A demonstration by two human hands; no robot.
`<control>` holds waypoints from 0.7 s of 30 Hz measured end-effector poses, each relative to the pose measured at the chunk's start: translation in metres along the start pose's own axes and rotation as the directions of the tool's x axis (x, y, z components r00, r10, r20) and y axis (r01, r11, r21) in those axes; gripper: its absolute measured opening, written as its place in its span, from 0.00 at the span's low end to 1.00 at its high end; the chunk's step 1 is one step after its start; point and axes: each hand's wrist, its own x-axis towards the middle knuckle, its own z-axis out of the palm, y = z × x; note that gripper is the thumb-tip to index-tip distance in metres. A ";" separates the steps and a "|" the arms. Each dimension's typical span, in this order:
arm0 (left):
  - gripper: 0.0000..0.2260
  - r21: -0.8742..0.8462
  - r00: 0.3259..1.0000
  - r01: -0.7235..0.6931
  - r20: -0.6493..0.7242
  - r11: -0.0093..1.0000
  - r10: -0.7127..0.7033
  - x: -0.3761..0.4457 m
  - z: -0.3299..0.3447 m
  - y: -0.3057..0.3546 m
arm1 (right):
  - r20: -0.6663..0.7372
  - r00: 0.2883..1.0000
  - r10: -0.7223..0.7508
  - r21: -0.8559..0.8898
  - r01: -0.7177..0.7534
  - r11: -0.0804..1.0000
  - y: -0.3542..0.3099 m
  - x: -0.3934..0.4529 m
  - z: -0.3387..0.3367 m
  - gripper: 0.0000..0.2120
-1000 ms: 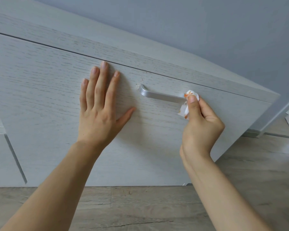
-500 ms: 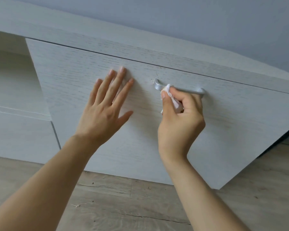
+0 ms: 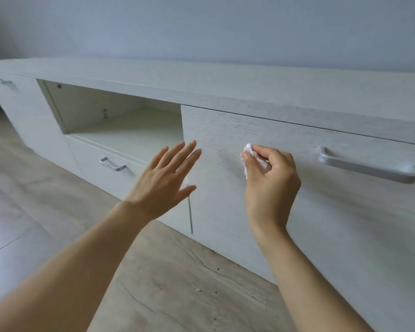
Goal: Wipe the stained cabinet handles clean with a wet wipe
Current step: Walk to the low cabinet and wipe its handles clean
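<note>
At the far left, the end door handle [image 3: 6, 82] sat high on its door, small and too distant to judge for stains. Beside that door was the open compartment [image 3: 120, 121], and beneath it the drawer handle [image 3: 113, 164], a short metal pull well apart from both hands.

The left hand [image 3: 162, 185] hovered in front of the left edge of the cabinet door [image 3: 321, 212], fingers [image 3: 182, 155] straight and spread, grasping nothing; whether it touched the panel could not be determined. That position suggested it was placed to steady the door against pressure.

The right hand [image 3: 270, 182] was clenched round the wet wipe [image 3: 250, 152], which was bunched into a wad and pinched between thumb and curled fingers, with white folds protruding at the top. The wipe lay close to the door face, between the two nearer handles and touching neither.

At the right, the long bar handle [image 3: 369, 167] showed plain metal without visible stains. The drawer handle appeared to be the likely next surface.
</note>
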 end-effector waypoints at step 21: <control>0.40 -0.091 0.982 0.043 0.188 0.995 -0.025 -0.068 0.145 -0.324 | 0.520 0.741 0.425 -0.363 -0.258 0.895 0.026 -0.090 0.304 0.02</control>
